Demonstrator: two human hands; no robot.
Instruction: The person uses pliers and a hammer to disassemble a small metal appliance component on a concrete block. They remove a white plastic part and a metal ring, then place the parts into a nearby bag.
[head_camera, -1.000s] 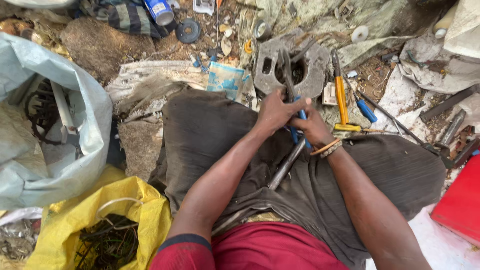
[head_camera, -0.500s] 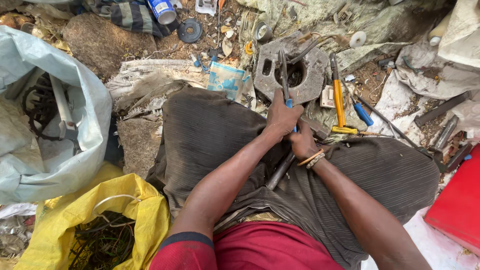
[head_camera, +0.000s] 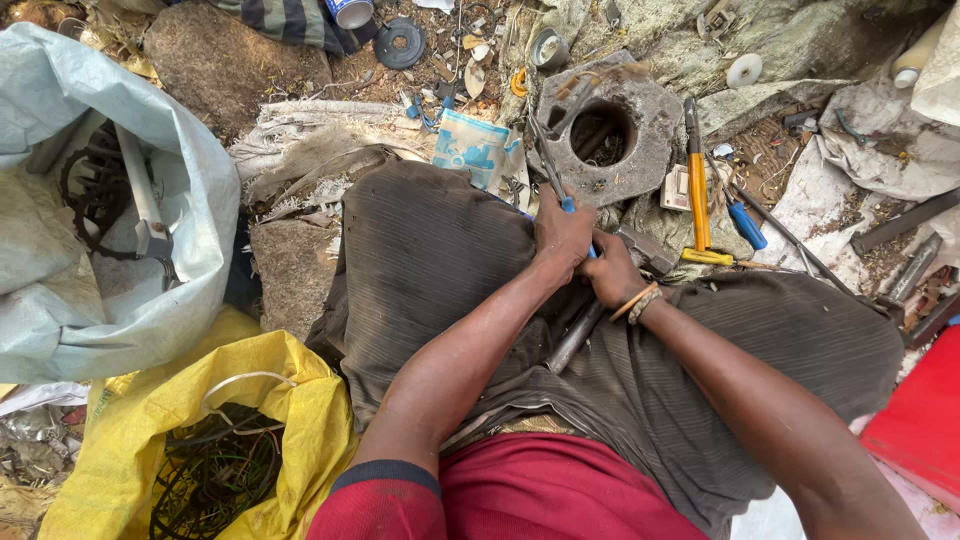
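Since the earlier frame both hands have shifted slightly left, toward the perforated metal block. The left hand is clenched around the blue-handled pliers, whose long axis runs up and slightly left, jaws pointing at the block's edge. The right hand is closed on the upper end of a grey metal rod slanting down-left across the lap. A flat white-and-blue printed packet lies just left of the pliers; a yellow sack of dark wire sits lower left.
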